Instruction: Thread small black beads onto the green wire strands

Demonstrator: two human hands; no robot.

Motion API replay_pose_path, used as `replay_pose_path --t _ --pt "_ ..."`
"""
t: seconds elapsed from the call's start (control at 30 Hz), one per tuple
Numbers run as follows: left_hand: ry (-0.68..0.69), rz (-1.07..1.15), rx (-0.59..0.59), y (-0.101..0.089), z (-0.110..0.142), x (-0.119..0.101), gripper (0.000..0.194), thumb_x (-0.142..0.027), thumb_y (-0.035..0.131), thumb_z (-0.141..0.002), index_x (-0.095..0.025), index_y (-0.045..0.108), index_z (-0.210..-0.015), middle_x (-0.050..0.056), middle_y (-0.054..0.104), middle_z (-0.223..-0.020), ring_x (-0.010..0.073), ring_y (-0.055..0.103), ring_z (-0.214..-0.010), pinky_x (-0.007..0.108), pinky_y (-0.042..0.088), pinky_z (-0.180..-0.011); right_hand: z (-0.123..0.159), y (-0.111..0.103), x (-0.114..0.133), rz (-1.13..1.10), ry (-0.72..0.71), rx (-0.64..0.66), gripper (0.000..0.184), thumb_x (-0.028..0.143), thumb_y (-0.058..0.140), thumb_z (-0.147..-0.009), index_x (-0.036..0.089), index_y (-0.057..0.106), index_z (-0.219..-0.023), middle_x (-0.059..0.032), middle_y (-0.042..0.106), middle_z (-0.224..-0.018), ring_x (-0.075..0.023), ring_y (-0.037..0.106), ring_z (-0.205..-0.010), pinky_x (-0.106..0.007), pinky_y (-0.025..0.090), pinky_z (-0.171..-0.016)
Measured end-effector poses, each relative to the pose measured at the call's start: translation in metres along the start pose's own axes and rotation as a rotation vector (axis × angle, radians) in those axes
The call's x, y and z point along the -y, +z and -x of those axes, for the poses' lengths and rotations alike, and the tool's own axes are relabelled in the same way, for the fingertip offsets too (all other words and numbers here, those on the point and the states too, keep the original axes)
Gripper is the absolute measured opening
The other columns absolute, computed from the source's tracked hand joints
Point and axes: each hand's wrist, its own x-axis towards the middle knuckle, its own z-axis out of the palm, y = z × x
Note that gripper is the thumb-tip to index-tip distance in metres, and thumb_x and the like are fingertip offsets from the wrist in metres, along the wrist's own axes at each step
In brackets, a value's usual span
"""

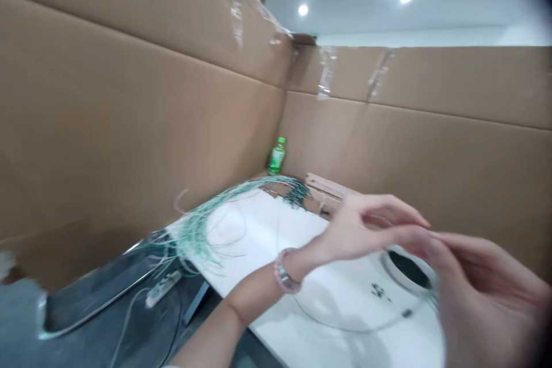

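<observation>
Over the right part of the white table (310,276), my left hand (362,227) and my right hand (487,293) meet at the fingertips. Both are closed in a pinch. Whatever lies between the fingers is hidden or too small to make out. A pink beaded bracelet (285,271) is on my left wrist. Just beneath the hands sits a round thing with a white rim and dark middle (409,270), partly covered by my right hand. Beside it are several small dark bits (379,291). A thin cable (345,330) with a dark piece on it curves across the tabletop.
Bundles of thin green-and-white wires (194,236) spread along the table's left edge. A green bottle (276,156) stands in the far corner near a cardboard box (323,198). Tall cardboard walls (409,155) enclose the back and left. A power strip (164,289) lies lower left.
</observation>
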Motion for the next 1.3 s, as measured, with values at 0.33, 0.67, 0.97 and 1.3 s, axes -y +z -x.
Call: replay_pose_path --t 0.33,0.67,0.97,1.3 --pt "0.221 -0.246 -0.186 -0.011 -0.005 0.019 0.007 -0.013 0.069 -0.072 -0.019 0.072 -0.075 0.000 0.071 -0.072 0.0081 0.064 -0.061 0.015 0.054 -0.056 -0.018 0.033 -0.014 -0.166 0.115 0.208 0.010 0.028 0.071 -0.071 0.020 0.065 -0.073 0.0002 0.067 -0.071 -0.0132 0.067 -0.063 -0.025 0.058 -0.059" --pt "0.154 -0.498 -0.393 -0.020 0.000 0.031 0.010 -0.020 0.075 -0.065 -0.025 0.072 -0.073 -0.007 0.067 -0.068 0.0071 0.056 -0.056 0.018 0.051 -0.052 -0.013 0.039 -0.029 -0.173 0.202 0.206 0.024 0.046 0.070 -0.069 0.024 0.062 -0.075 0.0011 0.064 -0.076 -0.0139 0.067 -0.071 -0.030 0.059 -0.071" --pt "0.097 -0.351 -0.309 -0.022 -0.002 0.033 0.007 -0.022 0.075 -0.066 -0.026 0.073 -0.071 -0.008 0.065 -0.062 0.0063 0.052 -0.050 0.019 0.050 -0.045 -0.008 0.039 -0.029 -0.106 0.132 0.211 0.023 0.046 0.066 -0.074 0.025 0.059 -0.079 0.0004 0.064 -0.079 -0.0135 0.067 -0.072 -0.029 0.061 -0.069" --pt "0.115 -0.104 -0.164 -0.034 -0.013 0.045 0.006 -0.018 0.076 -0.066 -0.017 0.072 -0.070 -0.003 0.067 -0.065 0.0057 0.058 -0.053 0.013 0.051 -0.047 -0.010 0.032 -0.020 0.112 -0.021 0.251 0.011 0.032 0.055 -0.085 0.022 0.057 -0.081 0.0003 0.064 -0.078 -0.0102 0.065 -0.071 -0.022 0.057 -0.062"
